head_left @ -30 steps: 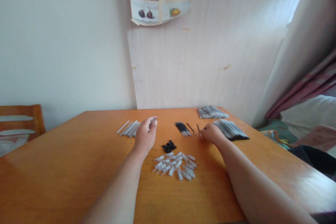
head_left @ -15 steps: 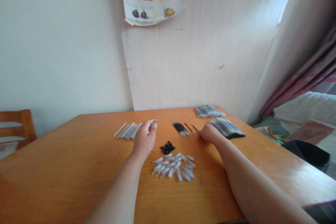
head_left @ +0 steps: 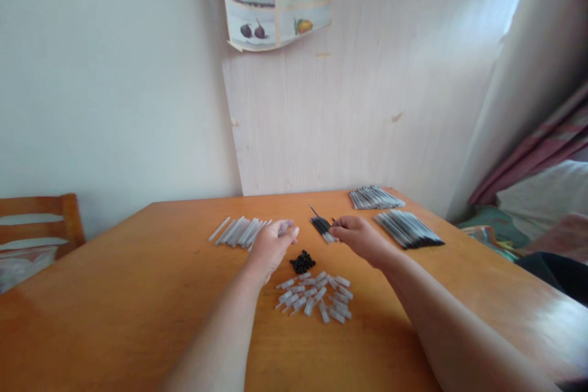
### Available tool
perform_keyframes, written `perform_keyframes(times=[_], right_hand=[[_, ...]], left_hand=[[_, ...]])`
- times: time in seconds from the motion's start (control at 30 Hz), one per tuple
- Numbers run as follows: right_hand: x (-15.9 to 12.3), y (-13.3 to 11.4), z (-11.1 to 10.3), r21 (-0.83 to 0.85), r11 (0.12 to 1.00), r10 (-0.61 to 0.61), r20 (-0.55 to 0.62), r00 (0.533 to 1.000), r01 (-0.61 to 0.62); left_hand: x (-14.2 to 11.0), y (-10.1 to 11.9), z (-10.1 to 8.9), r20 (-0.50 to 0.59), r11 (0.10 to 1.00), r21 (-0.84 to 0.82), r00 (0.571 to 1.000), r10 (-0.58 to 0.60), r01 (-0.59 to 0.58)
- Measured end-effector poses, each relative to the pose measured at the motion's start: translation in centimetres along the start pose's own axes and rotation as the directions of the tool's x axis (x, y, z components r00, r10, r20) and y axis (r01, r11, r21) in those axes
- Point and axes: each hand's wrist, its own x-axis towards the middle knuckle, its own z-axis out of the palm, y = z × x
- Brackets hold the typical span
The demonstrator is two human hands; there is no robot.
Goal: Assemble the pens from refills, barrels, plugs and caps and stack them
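Observation:
My right hand (head_left: 361,239) is closed in a pinch on a thin dark pen refill (head_left: 314,211), which points up and to the left. Just beneath it lies a row of black-and-clear refills (head_left: 320,226). My left hand (head_left: 271,248) is curled with thumb and fingers together; what they hold, if anything, is unclear. Beside that hand, partly covered by it, are translucent pen barrels (head_left: 239,231). Between and in front of the hands sit a heap of small black parts (head_left: 302,262) and scattered frosted plastic pieces (head_left: 316,297) with narrow tips.
Two stacks of clear sticks, a nearer one with black ends (head_left: 408,229) and a farther one (head_left: 375,197), lie at the right rear of the wooden table (head_left: 138,294). A wooden chair (head_left: 73,220) stands left; a dark bin (head_left: 554,272) is right.
My right hand has moved left from beside the black-ended stack, lifting a refill. My left hand has shifted slightly right. The view has turned a little left.

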Motion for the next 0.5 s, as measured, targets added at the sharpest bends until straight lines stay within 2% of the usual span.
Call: perform_keyframes(times=[0.07, 0.2, 0.37, 0.5], right_hand=[[-0.8, -1.6, 1.2, 0.079, 0.995, -0.071, 0.053, 0.996, 0.067], [-1.8, -3.2, 2.8, 0.111, 0.984, -0.148, 0.086, 0.985, 0.138], [-1.9, -2.9, 4.0, 0.211, 0.949, -0.243, 0.016, 0.970, 0.234], [-1.9, -2.9, 4.7, 0.438, 0.885, -0.183, 0.013, 0.983, 0.159]], left_hand=[[-0.4, 0.5, 0.0, 0.073, 0.992, -0.116, 0.996, -0.045, 0.053], [-0.9, 1.1, -0.1, 0.169, 0.951, -0.295, 0.985, -0.040, 0.090], [-0.6, 1.3, -0.2, 0.129, 0.915, -0.396, 0.991, -0.026, 0.075], [-0.3, 1.2, -0.3, 0.082, 0.875, -0.478, 0.996, -0.041, 0.075]])
